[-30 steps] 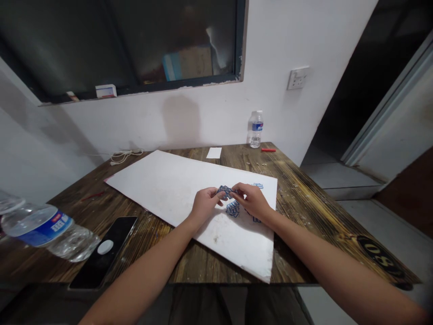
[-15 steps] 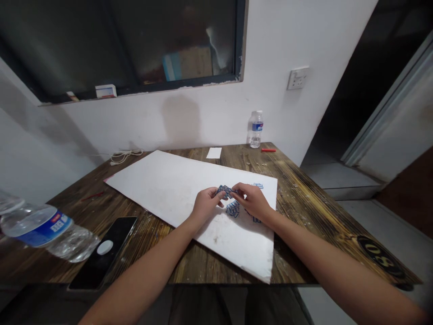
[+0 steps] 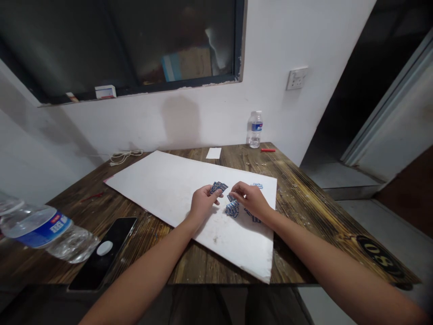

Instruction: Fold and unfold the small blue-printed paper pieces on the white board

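Observation:
My left hand pinches a small blue-and-white printed strip between thumb and fingers, above a large white board. My right hand hangs just to the right, its fingertips close to a small blue-edged piece. Below those fingers, a heap of similar strips lies on the board. Another piece sits near the board's far right edge, and one more is partly hidden under my right hand. What the strips are made of is too small to tell.
The board lies on a scuffed wooden table. A black phone and a large water bottle are at the near left. A small bottle, white card and red stick are at the far side.
My hands have drawn apart. The left hand has moved back and left with the strip, and the right hand's fingers have come away from it.

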Demonstrator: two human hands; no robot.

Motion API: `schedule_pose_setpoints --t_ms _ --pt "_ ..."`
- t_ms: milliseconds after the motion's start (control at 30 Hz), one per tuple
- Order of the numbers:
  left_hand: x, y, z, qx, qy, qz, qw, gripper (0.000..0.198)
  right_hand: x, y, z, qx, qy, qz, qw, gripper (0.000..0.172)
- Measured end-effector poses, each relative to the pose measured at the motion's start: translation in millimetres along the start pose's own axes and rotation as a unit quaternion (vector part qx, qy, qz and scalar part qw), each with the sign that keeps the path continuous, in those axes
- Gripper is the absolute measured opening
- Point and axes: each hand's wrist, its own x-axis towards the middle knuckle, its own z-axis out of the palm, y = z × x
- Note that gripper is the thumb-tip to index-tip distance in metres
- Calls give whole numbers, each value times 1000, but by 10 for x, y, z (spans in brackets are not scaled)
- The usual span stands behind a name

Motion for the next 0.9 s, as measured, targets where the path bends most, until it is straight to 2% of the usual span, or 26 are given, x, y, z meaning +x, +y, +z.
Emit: schedule_pose_setpoints --t_ms 233,333,533,733,900 --pt "-2 23 7 3 11 -10 1000 28 2 -23 27 -23 -96 22 995 10" --pt "-6 27 8 -3 11 -16 1000 27 -2 -10 37 -42 -119 15 992 12" --pt "-1 6 7 -3 4 -12 1000 26 8 -7 26 -93 -107 -19 990 16" --pt "14 -26 10 4 -9 -2 1000 26 19 15 16 -75 -53 -31 995 15" --pt "20 -72 25 3 -32 2 999 26 18 9 12 -54 -45 -32 997 11"
